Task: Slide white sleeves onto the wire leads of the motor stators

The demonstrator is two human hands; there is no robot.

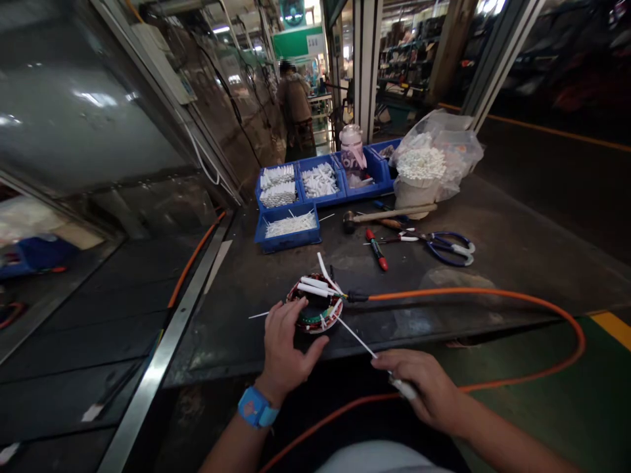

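A ring-shaped wound coil, like a motor stator (pixel 315 322), lies near the table's front edge, with red and green wires and white ties around it. White sleeves (pixel 315 288) cover leads on top, where an orange cable (pixel 444 292) joins through a black end. My left hand (pixel 287 345), wearing a blue watch (pixel 257 407), lies against the coil's left side with fingers stretched and thumb apart. My right hand (pixel 419 378) pinches the end of a thin white cable tie (pixel 355 336) that runs taut from the coil. A whitish object (pixel 405 389), unclear in kind, shows under its fingers.
Blue bins (pixel 323 179) hold white sleeves, and a blue tray (pixel 288 240) holds thin white strips. A bottle (pixel 351 154), a bag of white pieces (pixel 428 161), a hammer (pixel 389 214), a red marker (pixel 376 249) and blue-handled scissors (pixel 449 248) lie behind. A person (pixel 294 102) sits far back.
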